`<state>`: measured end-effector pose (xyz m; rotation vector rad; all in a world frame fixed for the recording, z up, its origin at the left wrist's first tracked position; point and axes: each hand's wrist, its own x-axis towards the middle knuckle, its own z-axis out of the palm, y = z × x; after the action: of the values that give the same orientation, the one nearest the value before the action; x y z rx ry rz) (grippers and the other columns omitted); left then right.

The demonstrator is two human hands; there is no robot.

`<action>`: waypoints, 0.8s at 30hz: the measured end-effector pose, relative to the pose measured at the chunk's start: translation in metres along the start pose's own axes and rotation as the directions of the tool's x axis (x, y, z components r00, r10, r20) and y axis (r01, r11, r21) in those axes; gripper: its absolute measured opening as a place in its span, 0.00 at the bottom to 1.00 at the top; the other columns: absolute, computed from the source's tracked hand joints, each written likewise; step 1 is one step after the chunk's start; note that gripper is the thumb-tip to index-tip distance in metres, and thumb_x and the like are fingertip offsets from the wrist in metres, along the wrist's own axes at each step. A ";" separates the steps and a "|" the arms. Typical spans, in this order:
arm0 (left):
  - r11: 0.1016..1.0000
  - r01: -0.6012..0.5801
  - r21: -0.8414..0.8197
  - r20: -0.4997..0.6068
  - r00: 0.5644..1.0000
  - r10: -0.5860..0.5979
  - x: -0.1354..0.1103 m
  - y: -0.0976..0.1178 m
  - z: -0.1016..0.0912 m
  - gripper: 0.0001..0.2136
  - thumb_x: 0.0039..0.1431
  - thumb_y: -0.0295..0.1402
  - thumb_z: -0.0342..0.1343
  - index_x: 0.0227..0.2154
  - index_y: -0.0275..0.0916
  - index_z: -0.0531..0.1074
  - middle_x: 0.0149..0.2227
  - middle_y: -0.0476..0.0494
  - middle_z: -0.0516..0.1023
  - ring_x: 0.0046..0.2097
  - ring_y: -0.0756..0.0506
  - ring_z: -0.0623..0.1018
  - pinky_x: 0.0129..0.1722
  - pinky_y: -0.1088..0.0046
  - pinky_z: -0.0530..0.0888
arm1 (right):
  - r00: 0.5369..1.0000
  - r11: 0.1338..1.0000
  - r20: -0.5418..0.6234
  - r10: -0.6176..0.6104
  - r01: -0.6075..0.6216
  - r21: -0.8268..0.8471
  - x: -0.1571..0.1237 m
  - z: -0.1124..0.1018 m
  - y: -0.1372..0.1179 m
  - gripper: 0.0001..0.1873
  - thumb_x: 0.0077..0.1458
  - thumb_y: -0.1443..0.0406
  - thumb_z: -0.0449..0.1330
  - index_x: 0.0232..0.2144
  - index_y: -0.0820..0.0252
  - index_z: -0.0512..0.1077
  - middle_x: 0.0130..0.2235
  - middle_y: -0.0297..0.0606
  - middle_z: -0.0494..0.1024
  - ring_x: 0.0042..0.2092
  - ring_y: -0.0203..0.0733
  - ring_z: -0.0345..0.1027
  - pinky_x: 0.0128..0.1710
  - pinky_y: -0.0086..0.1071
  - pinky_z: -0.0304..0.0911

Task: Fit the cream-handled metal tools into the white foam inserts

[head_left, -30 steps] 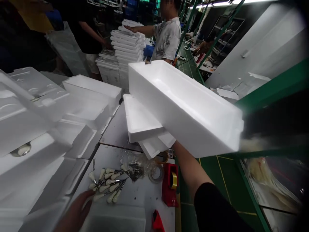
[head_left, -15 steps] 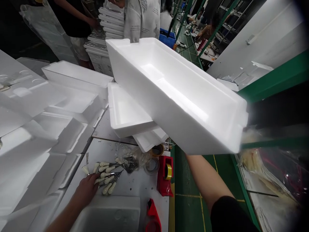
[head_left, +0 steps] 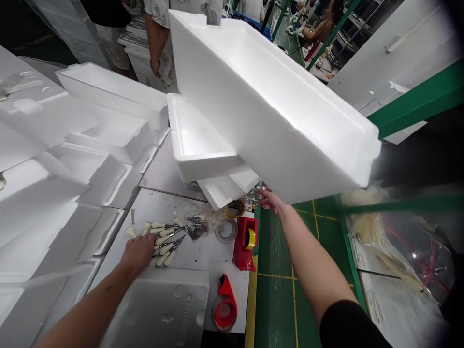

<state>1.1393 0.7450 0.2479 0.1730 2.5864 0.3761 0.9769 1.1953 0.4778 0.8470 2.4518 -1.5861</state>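
My left hand (head_left: 139, 250) rests on the table at a loose pile of tools with cream, bulb-shaped handles and thin metal shafts (head_left: 165, 241). Its fingers curl over the nearest handles, and the fingertips are hidden. Under the edge of a large white foam box (head_left: 261, 121), my right hand (head_left: 270, 199) reaches out with fingers stretched and apart. They are beside small clear plastic packets (head_left: 253, 194) at the table's edge; I cannot tell whether they touch. Beyond the pile lies a clear bag with dark metal pieces (head_left: 197, 227).
Smaller foam trays (head_left: 203, 159) sit under the big box, which juts past the table. Stacked foam boxes (head_left: 87, 188) line the left. Tape rolls (head_left: 226, 231), a red tape dispenser (head_left: 245, 244) and a red tape cutter (head_left: 225, 307) lie nearby. Other people (head_left: 157, 43) stand beyond.
My right hand has come into view from behind the big box, beside the packets. My left hand stays at the cream handles. The view has tilted down; a person's arm now hangs at the back.
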 end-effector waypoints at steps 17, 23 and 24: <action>0.939 -0.204 -0.277 0.073 0.970 0.232 -0.028 -0.040 -0.029 0.17 0.52 0.31 0.51 0.45 0.39 0.76 0.46 0.34 0.79 0.52 0.33 0.74 0.53 0.59 0.66 | 0.879 0.858 0.476 -0.018 -0.231 0.459 -0.238 0.046 0.062 0.34 0.50 0.56 0.70 0.57 0.47 0.64 0.43 0.37 0.77 0.40 0.45 0.77 0.36 0.38 0.73; 0.908 -0.059 -0.416 0.030 0.996 0.078 -0.050 -0.032 -0.042 0.12 0.57 0.34 0.47 0.42 0.36 0.67 0.34 0.42 0.73 0.32 0.43 0.73 0.34 0.67 0.67 | 0.885 0.982 0.464 0.034 -0.115 0.147 -0.252 0.094 0.103 0.29 0.51 0.56 0.68 0.53 0.51 0.63 0.37 0.33 0.76 0.35 0.41 0.74 0.36 0.37 0.70; 0.891 -0.045 -0.452 0.015 0.998 0.058 -0.057 -0.029 -0.046 0.11 0.58 0.34 0.46 0.42 0.37 0.66 0.32 0.46 0.71 0.30 0.45 0.71 0.32 0.68 0.66 | 0.907 0.998 0.416 0.059 -0.060 -0.010 -0.248 0.100 0.114 0.27 0.51 0.56 0.68 0.51 0.53 0.64 0.35 0.32 0.76 0.35 0.41 0.73 0.37 0.37 0.69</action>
<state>1.1634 0.6960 0.3049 0.0789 2.3916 0.9728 1.2221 1.0445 0.4318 0.5084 2.1014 -1.5572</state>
